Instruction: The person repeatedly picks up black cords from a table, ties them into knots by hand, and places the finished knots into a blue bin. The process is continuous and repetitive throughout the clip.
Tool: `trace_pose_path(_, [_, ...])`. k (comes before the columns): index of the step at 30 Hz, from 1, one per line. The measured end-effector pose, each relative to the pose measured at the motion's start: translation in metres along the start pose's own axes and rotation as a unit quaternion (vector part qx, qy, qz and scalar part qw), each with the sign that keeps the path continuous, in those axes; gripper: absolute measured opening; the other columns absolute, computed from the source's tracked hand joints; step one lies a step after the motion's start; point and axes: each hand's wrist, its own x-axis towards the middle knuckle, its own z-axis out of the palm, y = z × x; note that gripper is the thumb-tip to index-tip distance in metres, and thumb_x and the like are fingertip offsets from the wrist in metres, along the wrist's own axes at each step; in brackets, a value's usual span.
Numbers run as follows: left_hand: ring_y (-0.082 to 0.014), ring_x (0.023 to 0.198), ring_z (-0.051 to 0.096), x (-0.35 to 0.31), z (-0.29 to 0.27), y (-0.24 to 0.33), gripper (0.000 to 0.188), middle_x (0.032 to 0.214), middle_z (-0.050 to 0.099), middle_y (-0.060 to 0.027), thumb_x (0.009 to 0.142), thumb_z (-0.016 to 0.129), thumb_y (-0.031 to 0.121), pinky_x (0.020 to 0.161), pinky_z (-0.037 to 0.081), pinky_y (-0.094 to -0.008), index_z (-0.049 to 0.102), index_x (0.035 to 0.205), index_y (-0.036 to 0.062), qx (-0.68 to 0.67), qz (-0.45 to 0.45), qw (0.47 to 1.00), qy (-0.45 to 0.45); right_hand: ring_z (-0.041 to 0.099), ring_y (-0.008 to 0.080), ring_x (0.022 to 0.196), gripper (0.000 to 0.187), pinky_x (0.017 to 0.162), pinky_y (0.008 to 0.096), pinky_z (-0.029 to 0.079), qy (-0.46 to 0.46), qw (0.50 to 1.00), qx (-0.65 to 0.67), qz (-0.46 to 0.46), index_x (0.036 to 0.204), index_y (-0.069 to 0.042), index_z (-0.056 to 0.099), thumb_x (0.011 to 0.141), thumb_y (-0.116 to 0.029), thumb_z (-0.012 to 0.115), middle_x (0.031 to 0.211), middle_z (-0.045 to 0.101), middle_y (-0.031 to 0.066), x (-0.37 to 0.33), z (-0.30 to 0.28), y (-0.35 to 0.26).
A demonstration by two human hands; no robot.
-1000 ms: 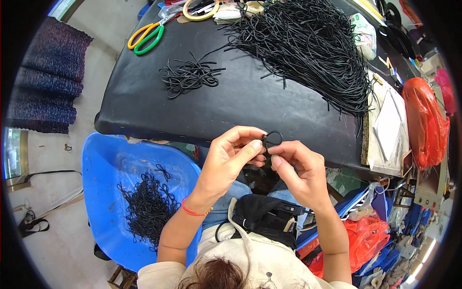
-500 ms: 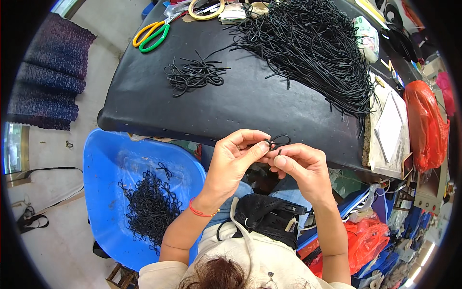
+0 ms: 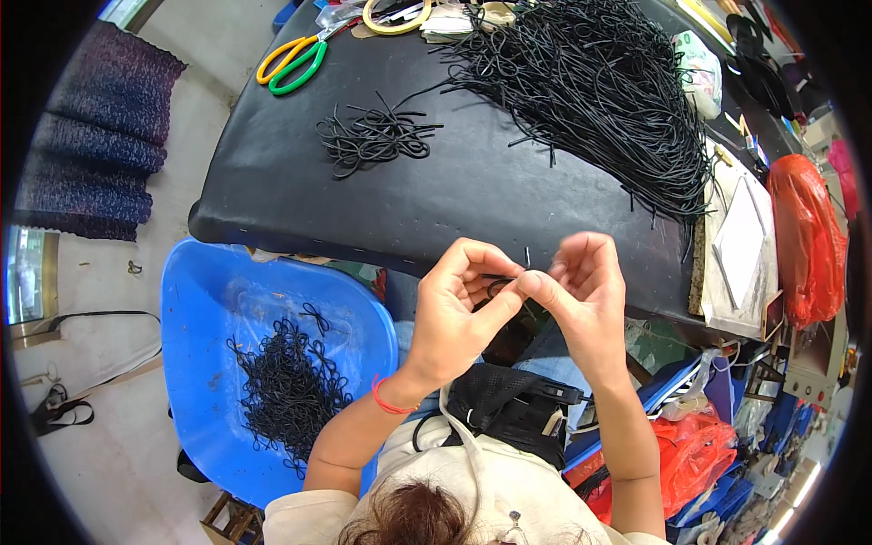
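Note:
A short piece of thin black cord [image 3: 498, 288] is pinched between the thumb and fingertips of my left hand [image 3: 454, 313], above my lap just in front of the table edge. One cord end stands up past the fingertips. The thumb of my right hand [image 3: 586, 300] touches the cord there, against the left fingertips. Its other fingers are raised and smeared by motion, so their grip does not show. On the black table [image 3: 454, 200] ahead lies a small pile of looped black cords [image 3: 377, 141], and behind it a large heap of long black cords [image 3: 590, 100].
A blue plastic tub [image 3: 195, 363] at my left holds a clump of knotted black cords [image 3: 291, 391]. Scissors with yellow and green handles [image 3: 300, 68] and a tape roll [image 3: 397, 27] lie at the table's back. To the right are a white board [image 3: 740, 245] and red plastic bags [image 3: 804, 241].
The open loop that stood above my fingertips is now lower, between the hands. My right fingers have lifted up and away, while the right thumb has moved left onto the left fingertips.

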Motion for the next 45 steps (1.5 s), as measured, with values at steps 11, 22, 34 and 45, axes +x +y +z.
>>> trace_pose_path(11, [-0.0131, 0.088, 0.060, -0.001, 0.004, 0.016, 0.035, 0.093, 0.063, -0.0113, 0.076, 0.063, -0.003, 0.078, 0.049, -0.0253, 0.047, 0.107, -0.0018, 0.190, -0.046, 0.974, -0.115, 0.053, 0.0047, 0.068, 0.018, 0.063, 0.0187, 0.044, -0.034, 0.983, 0.155, 0.095, 0.082, -0.002, 0.056, 0.083, -0.019, 0.064, 0.070, 0.057, -0.0003, 0.006, -0.006, 0.006])
trace_pose_path(22, [-0.0077, 0.079, 0.056, -0.005, 0.003, 0.008, 0.018, 0.086, 0.060, -0.0053, 0.079, 0.063, -0.001, 0.071, 0.048, -0.0209, 0.058, 0.096, -0.0023, 0.071, -0.102, 0.990, -0.071, 0.042, 0.0021, 0.061, 0.027, 0.055, 0.0171, 0.035, 0.029, 0.983, 0.160, 0.084, 0.081, -0.006, 0.052, 0.088, -0.032, 0.055, 0.066, 0.048, -0.0033, 0.003, -0.006, 0.014])
trace_pose_path(34, [-0.0047, 0.066, 0.053, -0.004, -0.004, 0.010, 0.013, 0.076, 0.059, -0.0014, 0.086, 0.059, 0.012, 0.058, 0.045, -0.0185, 0.061, 0.091, 0.0002, 0.089, -0.153, 0.972, -0.153, 0.043, 0.0022, 0.061, 0.022, 0.055, 0.0186, 0.036, -0.057, 0.992, 0.097, 0.058, 0.073, -0.003, 0.053, 0.089, -0.020, 0.055, 0.064, 0.049, -0.0043, -0.010, -0.009, 0.007])
trace_pose_path(45, [-0.0034, 0.065, 0.050, -0.014, 0.006, 0.000, 0.018, 0.076, 0.057, 0.0006, 0.088, 0.055, 0.011, 0.057, 0.042, -0.0187, 0.059, 0.098, -0.0031, 0.049, -0.143, 0.981, -0.124, 0.036, 0.0012, 0.056, 0.023, 0.051, 0.0186, 0.030, 0.046, 0.997, 0.042, 0.034, 0.066, -0.006, 0.047, 0.087, -0.014, 0.053, 0.062, 0.045, -0.0053, -0.003, -0.002, 0.012])
